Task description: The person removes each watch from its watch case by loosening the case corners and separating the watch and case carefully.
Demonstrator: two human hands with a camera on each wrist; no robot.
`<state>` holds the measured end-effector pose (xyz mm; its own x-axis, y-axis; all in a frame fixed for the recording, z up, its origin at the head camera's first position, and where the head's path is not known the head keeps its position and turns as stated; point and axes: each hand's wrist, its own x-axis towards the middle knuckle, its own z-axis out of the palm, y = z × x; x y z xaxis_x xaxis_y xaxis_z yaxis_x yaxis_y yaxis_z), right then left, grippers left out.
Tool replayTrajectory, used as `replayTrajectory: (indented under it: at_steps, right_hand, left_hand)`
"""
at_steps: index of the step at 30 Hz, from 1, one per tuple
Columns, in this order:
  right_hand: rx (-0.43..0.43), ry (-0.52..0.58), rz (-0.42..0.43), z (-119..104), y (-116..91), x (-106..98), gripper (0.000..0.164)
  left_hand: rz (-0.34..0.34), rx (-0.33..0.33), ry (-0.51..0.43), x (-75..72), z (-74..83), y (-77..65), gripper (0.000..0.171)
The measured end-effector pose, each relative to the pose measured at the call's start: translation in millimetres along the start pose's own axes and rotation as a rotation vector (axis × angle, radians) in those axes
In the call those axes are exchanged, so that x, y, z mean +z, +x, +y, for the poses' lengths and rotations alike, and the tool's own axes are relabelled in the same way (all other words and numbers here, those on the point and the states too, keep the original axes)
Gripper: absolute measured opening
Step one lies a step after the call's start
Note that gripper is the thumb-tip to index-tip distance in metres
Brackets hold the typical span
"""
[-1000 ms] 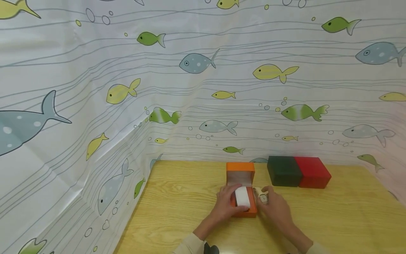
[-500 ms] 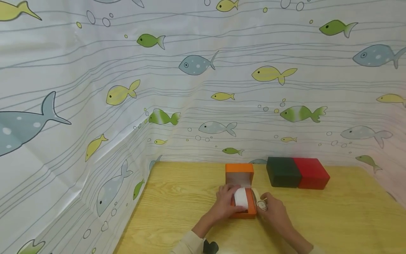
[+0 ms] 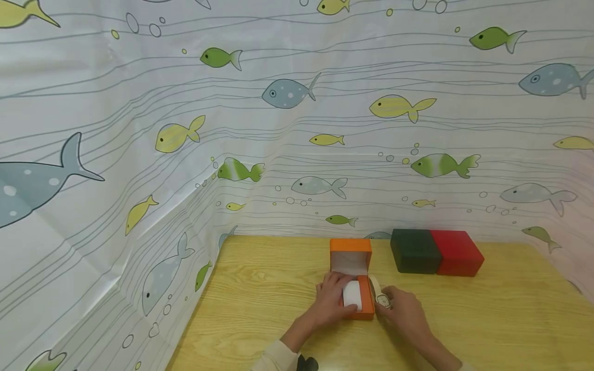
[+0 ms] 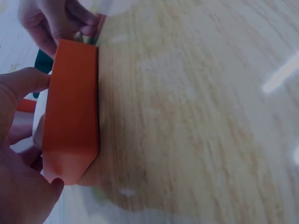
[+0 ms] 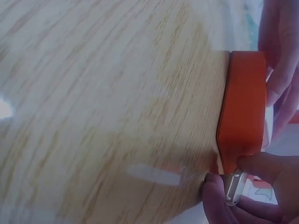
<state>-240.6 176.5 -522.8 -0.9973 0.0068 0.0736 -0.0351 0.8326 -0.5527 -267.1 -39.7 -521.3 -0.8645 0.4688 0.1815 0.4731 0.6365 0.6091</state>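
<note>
An open orange watch box [image 3: 350,245] stands on the table with its lid raised at the back. Inside it sits a white cushion [image 3: 352,296]. My left hand [image 3: 328,303] grips the cushion, thumb at its front end and fingers at the far end. Just right of the box, my right hand [image 3: 405,314] pinches a wristwatch [image 3: 382,300] with a cream strap and pale face. The strap stretches along the box's right side. In the right wrist view the watch case [image 5: 234,189] is between thumb and fingers, close to the orange wall [image 5: 245,102].
A dark green box [image 3: 416,251] and a red box [image 3: 458,252] stand side by side at the back right. Fish-patterned sheeting [image 3: 297,129] rises behind and to the left of the wood-grain table [image 3: 260,278].
The white cushion has come down lower in the box under my left hand. My right hand has shifted slightly down with the watch, and more of its strap shows.
</note>
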Motion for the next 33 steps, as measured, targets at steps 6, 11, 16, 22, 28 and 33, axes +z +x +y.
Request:
replayTrajectory:
  at_steps: [6,11,16,22,28,33]
  right_hand:
    - [-0.027,0.04,0.01,-3,-1,-1,0.035]
    - [-0.024,0.08,-0.027,-4,0,0,0.039]
    - [-0.038,0.083,-0.037,-6,1,4,0.041]
    - [-0.06,0.116,-0.001,-8,5,11,0.041]
    - [-0.054,0.249,0.007,-16,11,23,0.039]
    - [-0.043,0.292,0.004,-22,17,33,0.036]
  left_hand:
    - [0.055,0.024,-0.027,6.6,-3.6,-1.5,0.048]
    - [0.102,0.041,-0.014,9.5,-7.2,-3.9,0.04]
    - [0.131,0.063,0.017,9.6,-10.1,-5.9,0.038]
    - [0.236,0.091,0.045,10.6,-16.6,-8.2,0.035]
    - [0.376,0.098,0.08,10.4,-22.5,-8.4,0.026]
    - [0.42,0.046,0.121,8.2,-24.8,-7.3,0.023]
